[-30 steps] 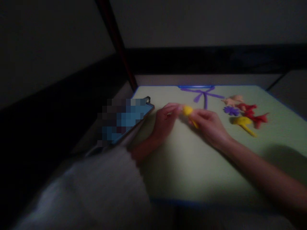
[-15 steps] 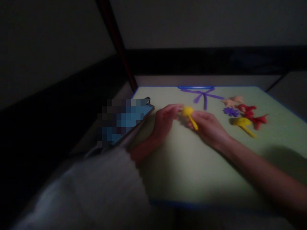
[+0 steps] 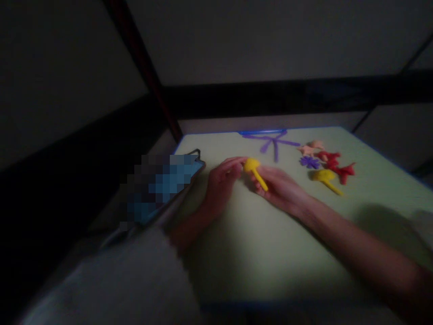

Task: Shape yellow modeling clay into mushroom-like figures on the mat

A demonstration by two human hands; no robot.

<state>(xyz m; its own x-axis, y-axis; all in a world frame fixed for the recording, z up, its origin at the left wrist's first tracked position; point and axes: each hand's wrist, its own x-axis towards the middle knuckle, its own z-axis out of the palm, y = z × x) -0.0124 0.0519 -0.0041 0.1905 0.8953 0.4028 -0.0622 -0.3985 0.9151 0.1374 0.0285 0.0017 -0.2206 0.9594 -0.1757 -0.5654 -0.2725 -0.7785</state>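
A yellow clay figure (image 3: 252, 165), with a rounded head and one thin stem slanting down, is pinched in the fingers of my right hand (image 3: 279, 185). On its left side my left hand (image 3: 221, 178) is curled inward, thumb and fingers closed at the edge of the rounded head. Exact fingertip contact there is dim and blurred. To the right, on the pale green table (image 3: 260, 253), rests a similar yellow clay piece (image 3: 324, 176). Beside it are a purple flower-like piece (image 3: 310, 162), red pieces (image 3: 345, 171) and peach pieces (image 3: 307, 150).
Purple clay strips (image 3: 274, 143) lie crossed near the far edge, by a blue bar (image 3: 262, 132). Left of the table is a dark-rimmed object with a blurred blue face (image 3: 176, 180). A dark post (image 3: 145, 67) rises behind. The light is dim.
The view has shifted, so the table and hands appear lower and further left. My right hand keeps hold of the yellow figure, and my left fingers stay at its head.
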